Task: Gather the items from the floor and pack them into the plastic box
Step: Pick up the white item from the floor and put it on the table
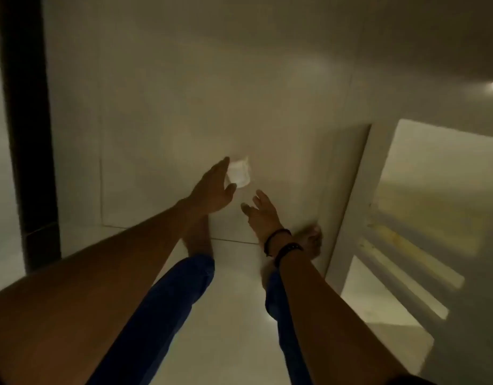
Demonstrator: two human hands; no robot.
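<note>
While the head camera looks steeply down in dim, hazy light, both bare forearms reach forward over a pale tiled floor point(145, 151). The left hand point(213, 190) is spread open, its fingers extended and its thumb apart, and it has hold of nothing; its fingertips lie against the near edge of a small white item point(239, 173), though the blur does not settle whether they touch it or only overlap it in the view. This item — perhaps a crumpled piece of paper or a small packet — lies on the floor near the middle of a large tile, well away from the tile joints. The right hand point(260, 212) is also open, with fingers loosely parted and empty, just nearer the camera than the white item and apart from it. Two dark bands point(281, 243) circle the right wrist. Below the hands, two bare feet point(312, 237) stand on the floor at a tile joint, and blue trouser legs point(167, 301) run down toward the lower edge of the view. A dark vertical strip point(26, 134) borders the floor's left side. At the right edge of the floor stands a pale upright panel point(348, 190) — beyond it, light patches fall across a lower surface point(423, 218). The plastic box cannot be made out here.
</note>
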